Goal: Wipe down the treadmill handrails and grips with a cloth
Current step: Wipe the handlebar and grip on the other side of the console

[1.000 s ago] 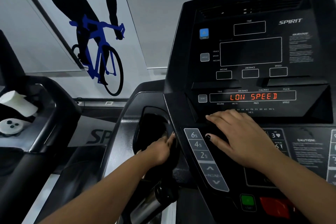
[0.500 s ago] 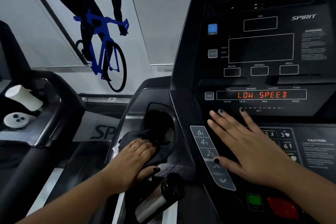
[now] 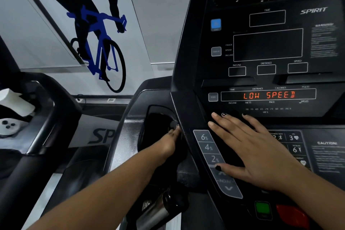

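My left hand (image 3: 169, 143) reaches into the dark cup-holder recess (image 3: 158, 123) at the left of the treadmill console. Its fingers point away from me and are mostly hidden. A dark cloth (image 3: 183, 152) bunches under and right of that hand, hard to tell from the black plastic. My right hand (image 3: 257, 152) lies flat on the console (image 3: 186, 61) with fingers spread, the thumb by the 2% incline key (image 3: 214, 158). A chrome handrail grip (image 3: 158, 213) with a black end cap sits below my left forearm.
The display reads LOW SPEED (image 3: 268, 95). Green (image 3: 262, 208) and red (image 3: 293, 214) buttons sit at the console's lower edge. A neighbouring treadmill (image 3: 46, 117) on the left holds a white roll (image 3: 16, 102). A cyclist poster (image 3: 97, 43) covers the wall.
My left hand has moved from lying flat on the cloth at the recess's near edge forward into the recess. My right hand has stayed flat on the console.
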### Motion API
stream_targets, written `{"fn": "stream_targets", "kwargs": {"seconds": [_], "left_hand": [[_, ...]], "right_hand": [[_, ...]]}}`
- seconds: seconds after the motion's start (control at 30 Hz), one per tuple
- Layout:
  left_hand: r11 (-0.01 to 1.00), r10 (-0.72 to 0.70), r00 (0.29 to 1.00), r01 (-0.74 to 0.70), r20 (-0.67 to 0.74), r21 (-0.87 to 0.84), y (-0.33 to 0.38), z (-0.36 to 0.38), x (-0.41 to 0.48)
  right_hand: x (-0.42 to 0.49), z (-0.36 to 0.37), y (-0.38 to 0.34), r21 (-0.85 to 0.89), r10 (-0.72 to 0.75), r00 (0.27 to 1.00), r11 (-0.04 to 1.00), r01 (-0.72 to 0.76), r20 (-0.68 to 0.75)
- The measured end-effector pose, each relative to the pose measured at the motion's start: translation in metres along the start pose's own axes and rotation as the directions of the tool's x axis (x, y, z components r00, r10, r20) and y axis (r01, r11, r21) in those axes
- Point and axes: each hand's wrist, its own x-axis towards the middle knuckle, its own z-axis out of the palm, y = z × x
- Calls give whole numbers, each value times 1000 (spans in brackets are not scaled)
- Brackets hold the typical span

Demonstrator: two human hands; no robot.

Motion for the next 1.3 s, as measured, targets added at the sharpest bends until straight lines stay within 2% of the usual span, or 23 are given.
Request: {"fn": "stream_targets", "kwargs": {"seconds": [0.07, 0.1, 0.17, 0.23, 0.33, 0.43, 0.53, 0.6, 0.8, 1.07, 1.2, 1.3], "left_hand": [[995, 13, 1000, -14, -11, -97, -2, 0, 1], [999, 46, 999, -46, -12, -25, 0, 2, -3], [956, 101, 994, -88, -32, 281, -4, 4, -10], [813, 165, 985, -115, -38, 571, -7, 5, -26], [596, 321, 946, -164, -46, 786, -25, 1, -47], [397, 524, 851, -286, 40, 872, -46, -12, -66], [273, 624, 769, -382, 140, 883, -70, -31, -80], [216, 630, 754, -401, 186, 890, -85, -49, -83], [269, 546, 833, -277, 90, 923, -100, -80, -73], [522, 486, 847, -85, -214, 849, -77, -77, -29], [573, 426, 861, -18, -279, 820, -67, -68, -28], [595, 408, 870, -23, -277, 804, -71, -57, -42]], "right_hand": [[0, 0, 0, 5, 3, 1000, 1000, -3, -2], [0, 1, 0, 5, 2, 1000, 1000, -2, -3], [-1, 1, -1, 5, 2, 1000, 1000, -2, -4], [-1, 1, -1, 4, 4, 1000, 1000, -4, -9], [-2, 0, -1, 2, 6, 1000, 1000, -6, -10], [-3, 1, -2, -7, 9, 1000, 1000, -9, -13], [-4, 1, -2, -18, 18, 1000, 1000, -18, -2], [-4, 1, -2, -24, 17, 1000, 1000, -17, 3], [-4, 1, -2, -18, 19, 1000, 1000, -19, -3], [-4, 1, -2, -5, 23, 1000, 1000, -23, -6], [-5, 0, -2, 0, 29, 1000, 1000, -29, -2], [-6, 2, -2, 3, 27, 1000, 1000, -27, -7]]}}
